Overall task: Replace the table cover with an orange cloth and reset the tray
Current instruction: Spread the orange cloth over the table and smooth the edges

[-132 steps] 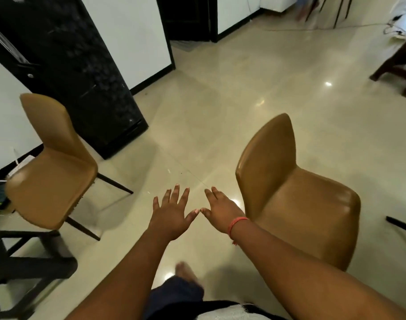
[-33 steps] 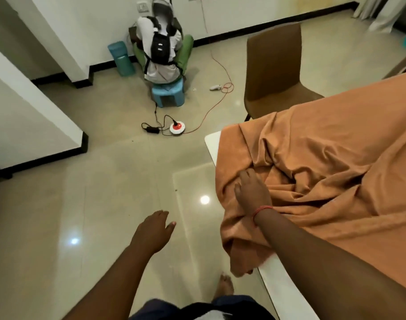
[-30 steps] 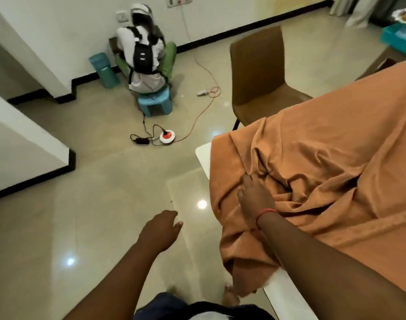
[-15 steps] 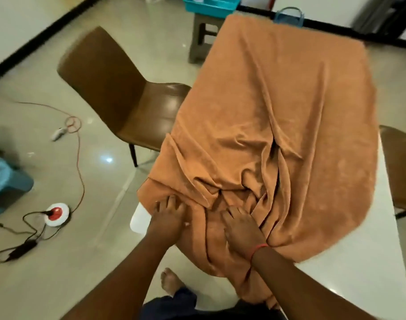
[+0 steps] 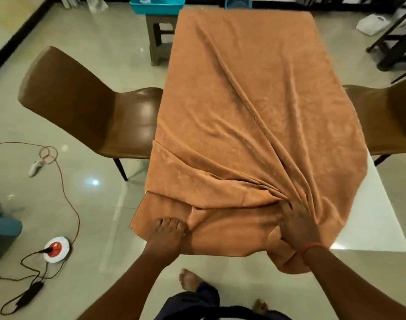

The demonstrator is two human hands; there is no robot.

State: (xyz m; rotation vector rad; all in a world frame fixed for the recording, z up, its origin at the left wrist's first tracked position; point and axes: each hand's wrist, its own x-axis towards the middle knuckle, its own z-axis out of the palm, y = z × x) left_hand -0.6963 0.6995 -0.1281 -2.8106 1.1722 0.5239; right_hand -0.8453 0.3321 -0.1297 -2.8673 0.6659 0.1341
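The cloth (image 5: 255, 112) lay along the surface (image 5: 377, 218), bunched at the near end, leaving the near right corner bare. I judged the step to be spreading it square. My right hand (image 5: 299, 225) was clenched on a gather of folds fanning far and left; my left hand (image 5: 167, 236) pressed flat, fingers released, on the near left edge. To do it well, I'd have pinned with the left and drawn the gather right and near, over the bare corner, then smoothed the creases outward.

cloth (image 5: 243, 112) on table (image 5: 370, 218) | chairs (image 5: 86, 112) left and right | stool (image 5: 159, 35) behind-left
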